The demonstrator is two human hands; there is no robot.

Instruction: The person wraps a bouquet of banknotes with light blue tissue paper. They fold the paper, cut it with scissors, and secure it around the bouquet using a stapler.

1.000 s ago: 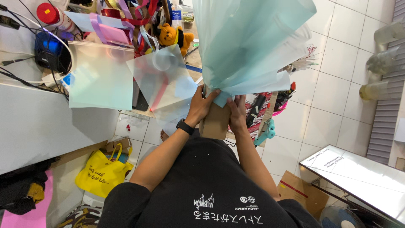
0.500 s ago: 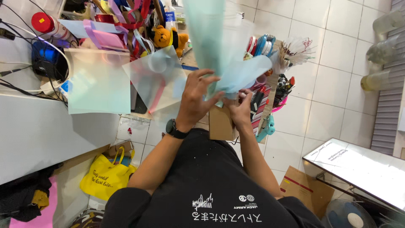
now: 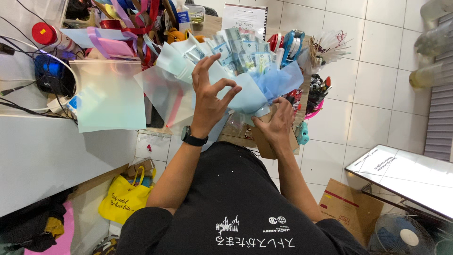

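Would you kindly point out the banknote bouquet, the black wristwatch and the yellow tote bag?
banknote bouquet (image 3: pixel 243 52), head view, on the folded notes.
black wristwatch (image 3: pixel 193 138), head view, on its strap.
yellow tote bag (image 3: pixel 126 200), head view, on its front.

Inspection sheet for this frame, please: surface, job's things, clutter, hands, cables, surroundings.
Surface: white table at left, wooden bench under the hands.
Job's things: bouquet of folded banknotes in pale blue wrap; translucent sheets laid beside it.
Clutter: ribbons, plush toy, red-capped can, tape dispenser.
Hands: left hand open, fingers spread on the wrap; right hand holds the bouquet's base.
Cables: black cables run across the table.
Surroundings: white tiled floor, yellow bag, cardboard box, fan.
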